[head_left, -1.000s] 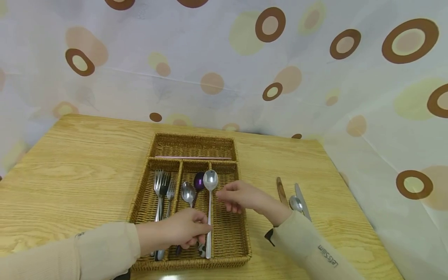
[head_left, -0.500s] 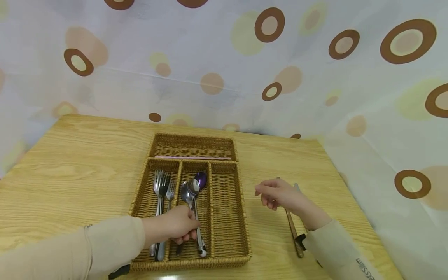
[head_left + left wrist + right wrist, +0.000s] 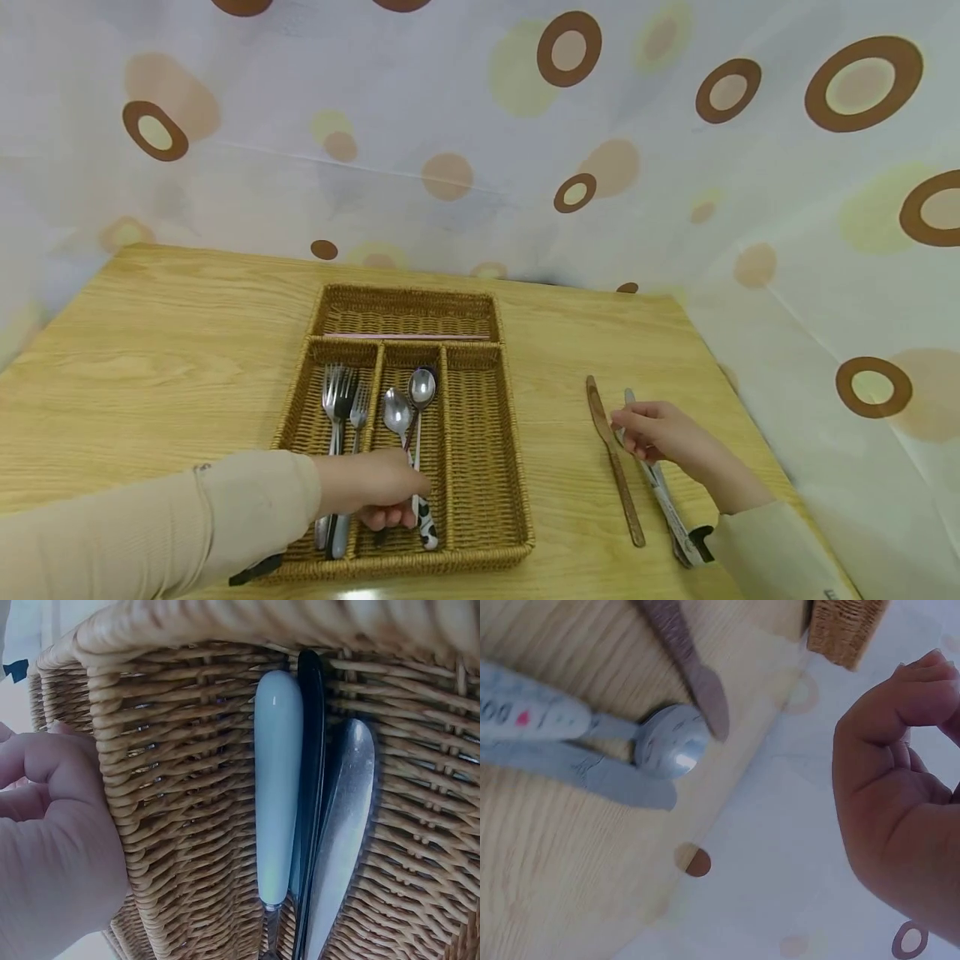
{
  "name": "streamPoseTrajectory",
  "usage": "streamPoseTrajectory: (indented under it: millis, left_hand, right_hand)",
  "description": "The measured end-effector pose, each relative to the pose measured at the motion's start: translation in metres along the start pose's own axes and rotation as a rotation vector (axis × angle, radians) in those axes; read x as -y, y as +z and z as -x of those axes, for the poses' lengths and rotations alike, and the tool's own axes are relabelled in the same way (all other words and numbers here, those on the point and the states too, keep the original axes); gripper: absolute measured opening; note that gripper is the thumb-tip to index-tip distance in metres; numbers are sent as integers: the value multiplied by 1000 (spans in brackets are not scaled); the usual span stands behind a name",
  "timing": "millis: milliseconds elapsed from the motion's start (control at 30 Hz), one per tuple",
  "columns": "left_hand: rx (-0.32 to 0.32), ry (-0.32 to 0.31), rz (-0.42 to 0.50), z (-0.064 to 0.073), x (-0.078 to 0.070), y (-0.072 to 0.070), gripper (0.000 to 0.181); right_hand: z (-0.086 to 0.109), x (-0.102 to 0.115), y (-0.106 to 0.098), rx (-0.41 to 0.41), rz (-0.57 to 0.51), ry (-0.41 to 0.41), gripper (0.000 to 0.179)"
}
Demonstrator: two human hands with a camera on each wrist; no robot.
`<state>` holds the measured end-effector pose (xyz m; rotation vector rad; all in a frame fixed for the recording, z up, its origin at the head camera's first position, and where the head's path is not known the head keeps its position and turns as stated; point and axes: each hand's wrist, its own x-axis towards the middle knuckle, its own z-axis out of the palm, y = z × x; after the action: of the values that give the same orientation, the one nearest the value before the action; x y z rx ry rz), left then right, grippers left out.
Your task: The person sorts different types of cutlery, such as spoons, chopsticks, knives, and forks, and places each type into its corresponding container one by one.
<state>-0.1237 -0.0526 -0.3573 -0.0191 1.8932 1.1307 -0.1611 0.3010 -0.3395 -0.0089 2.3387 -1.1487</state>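
In the head view my left hand [image 3: 386,486] is over the wicker tray's middle compartment. Its thumb and fingers pinch a long silver spoon [image 3: 422,387] by the handle. Beneath lie another silver spoon [image 3: 397,410] and a black-and-white patterned handle [image 3: 427,527]; a purple spoon is mostly hidden. My right hand [image 3: 660,433], fingers loosely curled and holding nothing, hovers above a spoon [image 3: 671,742] with a white printed handle [image 3: 667,500]. Close by lie a silver table knife [image 3: 622,784] and a brown table knife [image 3: 617,467].
Forks [image 3: 341,396] fill the tray's left compartment, their handles [image 3: 277,787] toward the near wall. A thin pink stick [image 3: 405,337] lies in the back compartment. The wicker tray [image 3: 517,467] has raised walls. A patterned cloth [image 3: 450,225] hangs behind the table.
My left hand has moved the long silver spoon leftward, from the divider into the middle compartment. My right hand has left the tray and moved right to the cutlery on the table.
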Motion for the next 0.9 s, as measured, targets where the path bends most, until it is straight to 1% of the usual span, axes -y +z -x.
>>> streamPoseTrajectory:
  millis: [67, 133, 267, 367, 467, 600, 733, 833, 900]
  left_hand:
    - [-5, 1, -3, 0, 1, 0, 49]
    - [-15, 7, 0, 1, 2, 0, 51]
    - [-45, 44, -13, 2, 3, 2, 30]
    - [-81, 82, -9, 5, 2, 3, 23]
    - [-110, 114, 2, 9, 1, 4, 24]
    - [-120, 131, 11, 14, -1, 3, 18]
    - [-105, 135, 11, 16, 1, 2, 13]
    - [-104, 136, 3, 17, 2, 3, 11]
    - [-107, 133, 0, 18, 2, 4, 10]
  right_hand:
    - [0, -3, -2, -14, 20, 9, 33]
    - [1, -8, -3, -38, 66, 22, 28]
    - [2, -22, -5, -106, 240, 72, 24]
    - [3, -36, -5, -144, 363, 129, 22]
    - [4, -47, -5, -157, 423, 175, 21]
    - [3, -52, -2, -148, 442, 200, 20]
    - [0, -51, 1, -125, 449, 205, 23]
    - [-1, -52, 1, -77, 404, 180, 25]
    - [-2, -54, -1, -27, 347, 150, 26]
